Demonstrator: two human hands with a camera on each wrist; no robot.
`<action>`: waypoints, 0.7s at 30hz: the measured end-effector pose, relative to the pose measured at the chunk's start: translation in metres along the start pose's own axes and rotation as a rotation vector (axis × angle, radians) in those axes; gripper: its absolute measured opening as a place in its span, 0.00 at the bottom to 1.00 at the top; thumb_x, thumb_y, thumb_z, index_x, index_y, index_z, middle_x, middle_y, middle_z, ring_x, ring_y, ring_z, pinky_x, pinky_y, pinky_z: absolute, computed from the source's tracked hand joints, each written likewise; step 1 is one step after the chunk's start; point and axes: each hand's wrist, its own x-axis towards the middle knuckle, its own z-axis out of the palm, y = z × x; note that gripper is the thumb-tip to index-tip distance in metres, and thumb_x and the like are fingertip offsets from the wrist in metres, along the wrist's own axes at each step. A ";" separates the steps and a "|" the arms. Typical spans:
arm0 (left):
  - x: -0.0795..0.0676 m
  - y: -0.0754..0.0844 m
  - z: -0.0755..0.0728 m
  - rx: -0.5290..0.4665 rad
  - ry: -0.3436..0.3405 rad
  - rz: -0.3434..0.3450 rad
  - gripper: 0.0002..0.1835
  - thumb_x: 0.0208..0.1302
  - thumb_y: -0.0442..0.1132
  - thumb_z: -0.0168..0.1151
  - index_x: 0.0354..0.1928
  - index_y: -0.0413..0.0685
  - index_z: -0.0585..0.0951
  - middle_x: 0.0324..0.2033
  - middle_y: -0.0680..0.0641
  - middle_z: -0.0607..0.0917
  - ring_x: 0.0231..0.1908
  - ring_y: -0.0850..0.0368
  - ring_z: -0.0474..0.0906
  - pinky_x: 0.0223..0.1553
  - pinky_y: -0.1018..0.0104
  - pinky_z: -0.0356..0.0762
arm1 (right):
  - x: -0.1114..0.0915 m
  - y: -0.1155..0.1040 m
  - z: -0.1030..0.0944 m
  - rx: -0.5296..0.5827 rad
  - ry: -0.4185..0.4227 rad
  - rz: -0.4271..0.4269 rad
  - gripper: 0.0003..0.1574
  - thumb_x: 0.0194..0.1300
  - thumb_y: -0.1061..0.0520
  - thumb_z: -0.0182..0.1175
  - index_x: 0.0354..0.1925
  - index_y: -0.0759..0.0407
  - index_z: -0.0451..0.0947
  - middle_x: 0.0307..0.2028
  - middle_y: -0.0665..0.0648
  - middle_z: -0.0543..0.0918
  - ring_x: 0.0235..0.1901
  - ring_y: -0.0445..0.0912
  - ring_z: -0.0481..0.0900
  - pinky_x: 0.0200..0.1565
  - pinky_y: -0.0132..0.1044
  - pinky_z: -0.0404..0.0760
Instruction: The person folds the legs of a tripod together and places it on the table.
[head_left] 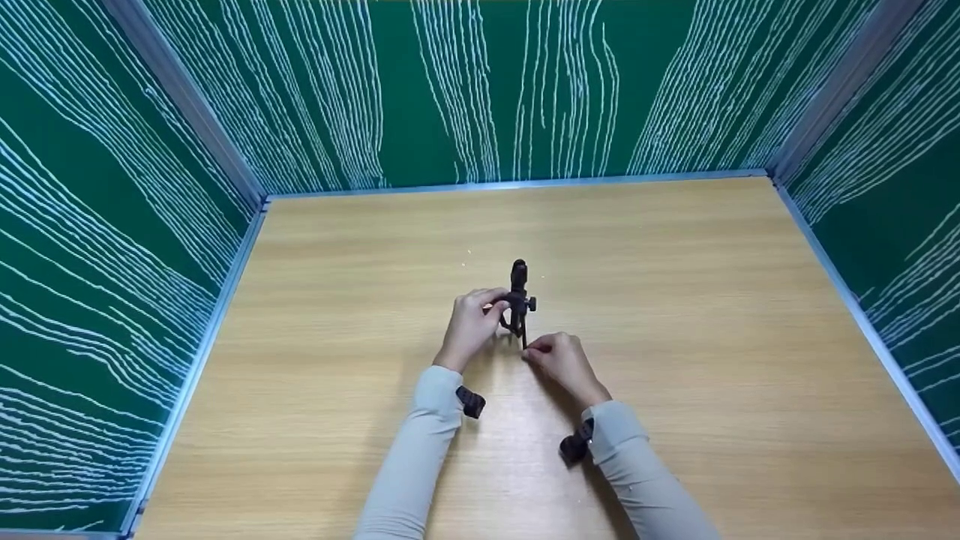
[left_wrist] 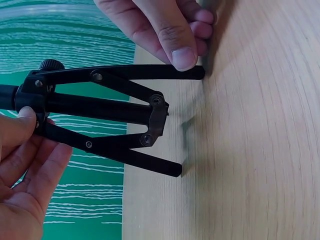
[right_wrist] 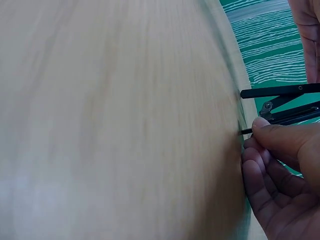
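A small black tripod [head_left: 518, 277] stands near the middle of the table, its legs partly spread. My left hand [head_left: 471, 322] holds it at the collar where the legs join, thumb on the collar's side in the left wrist view. There, hinged braces run from the legs to the centre column [left_wrist: 100, 106], and a knurled knob [left_wrist: 51, 64] sticks out beside the collar. With thumb and fingertips my right hand [head_left: 564, 366] pinches one leg [left_wrist: 160, 72] close to its foot, right by the tabletop. Another leg [left_wrist: 150, 162] reaches down free of both hands.
The wooden table [head_left: 337, 300] is bordered by green panels [head_left: 510, 90] with white wavy lines at the back and both sides. Metal edging [head_left: 525, 184] runs along their base. Each wrist carries a small black camera, the left one [head_left: 471, 403] and the right one [head_left: 576, 444].
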 end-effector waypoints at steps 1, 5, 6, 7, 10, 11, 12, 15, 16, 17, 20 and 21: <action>0.000 0.000 0.000 0.000 0.000 0.000 0.11 0.60 0.32 0.65 0.44 0.37 0.85 0.42 0.39 0.87 0.45 0.47 0.84 0.51 0.62 0.80 | 0.000 0.000 0.000 -0.001 -0.004 0.007 0.04 0.54 0.61 0.69 0.30 0.62 0.86 0.30 0.60 0.88 0.32 0.50 0.85 0.41 0.42 0.84; 0.000 0.001 -0.001 -0.002 -0.004 0.001 0.11 0.60 0.33 0.65 0.44 0.37 0.85 0.42 0.39 0.87 0.45 0.47 0.84 0.51 0.62 0.80 | 0.001 -0.001 -0.001 -0.008 -0.010 0.013 0.04 0.54 0.61 0.69 0.30 0.62 0.86 0.30 0.60 0.88 0.32 0.49 0.85 0.40 0.41 0.83; 0.000 0.001 -0.001 -0.003 -0.005 0.002 0.11 0.60 0.33 0.65 0.44 0.36 0.85 0.42 0.39 0.87 0.45 0.47 0.84 0.51 0.62 0.80 | 0.001 -0.001 -0.001 -0.009 -0.009 0.011 0.04 0.54 0.61 0.69 0.30 0.62 0.86 0.30 0.60 0.88 0.32 0.50 0.85 0.40 0.41 0.83; 0.000 0.001 -0.002 -0.002 -0.005 0.003 0.11 0.60 0.33 0.64 0.44 0.36 0.85 0.42 0.39 0.87 0.45 0.47 0.84 0.51 0.62 0.80 | 0.001 -0.001 0.000 -0.009 -0.006 0.009 0.04 0.54 0.61 0.69 0.29 0.62 0.87 0.30 0.60 0.88 0.32 0.50 0.85 0.41 0.42 0.83; -0.001 0.001 -0.001 -0.002 -0.006 0.001 0.11 0.60 0.32 0.65 0.44 0.37 0.85 0.41 0.40 0.88 0.44 0.47 0.84 0.50 0.62 0.81 | 0.001 0.000 0.001 -0.012 0.000 -0.006 0.03 0.54 0.62 0.69 0.29 0.62 0.87 0.30 0.60 0.88 0.33 0.51 0.85 0.42 0.43 0.83; -0.001 0.001 -0.001 -0.001 -0.004 0.002 0.11 0.59 0.32 0.65 0.44 0.37 0.85 0.41 0.40 0.88 0.44 0.48 0.84 0.49 0.62 0.81 | 0.001 0.000 0.001 -0.016 0.004 -0.011 0.03 0.55 0.62 0.69 0.29 0.62 0.87 0.30 0.59 0.88 0.33 0.51 0.85 0.42 0.43 0.83; -0.001 0.001 -0.001 0.000 -0.003 0.002 0.10 0.59 0.31 0.65 0.43 0.37 0.85 0.41 0.40 0.88 0.43 0.48 0.84 0.49 0.62 0.81 | 0.001 0.000 0.001 -0.018 0.006 -0.014 0.03 0.55 0.62 0.69 0.29 0.62 0.87 0.30 0.59 0.88 0.34 0.51 0.85 0.42 0.44 0.82; -0.001 0.001 -0.001 -0.016 -0.003 -0.004 0.10 0.59 0.31 0.64 0.43 0.38 0.86 0.40 0.41 0.88 0.43 0.49 0.84 0.47 0.63 0.81 | 0.002 0.000 0.002 -0.026 0.013 -0.018 0.03 0.55 0.61 0.69 0.29 0.61 0.87 0.30 0.58 0.88 0.35 0.51 0.85 0.43 0.44 0.82; -0.001 0.001 -0.001 -0.022 -0.006 -0.005 0.10 0.59 0.30 0.64 0.43 0.38 0.86 0.40 0.41 0.88 0.43 0.49 0.84 0.47 0.63 0.81 | 0.003 0.000 0.002 -0.028 0.017 -0.018 0.03 0.55 0.61 0.69 0.29 0.61 0.87 0.30 0.58 0.88 0.35 0.51 0.85 0.43 0.45 0.82; -0.001 0.001 0.000 -0.027 -0.007 -0.007 0.10 0.59 0.30 0.64 0.43 0.37 0.86 0.40 0.41 0.88 0.43 0.49 0.84 0.48 0.63 0.81 | 0.003 0.000 0.002 -0.030 0.018 -0.018 0.03 0.55 0.61 0.69 0.29 0.61 0.87 0.30 0.58 0.88 0.35 0.51 0.85 0.44 0.45 0.82; -0.001 0.001 0.000 -0.041 -0.014 -0.017 0.10 0.59 0.31 0.64 0.43 0.38 0.86 0.41 0.41 0.88 0.44 0.49 0.84 0.49 0.64 0.81 | 0.004 0.000 0.002 -0.032 0.015 -0.011 0.03 0.55 0.61 0.69 0.29 0.61 0.87 0.30 0.59 0.88 0.35 0.52 0.86 0.44 0.45 0.83; -0.001 0.001 0.000 -0.043 -0.016 -0.019 0.10 0.59 0.31 0.64 0.43 0.38 0.86 0.41 0.41 0.88 0.44 0.49 0.84 0.49 0.64 0.81 | 0.004 0.000 0.002 -0.030 0.012 -0.010 0.03 0.55 0.61 0.69 0.29 0.61 0.87 0.30 0.59 0.88 0.35 0.52 0.86 0.44 0.45 0.83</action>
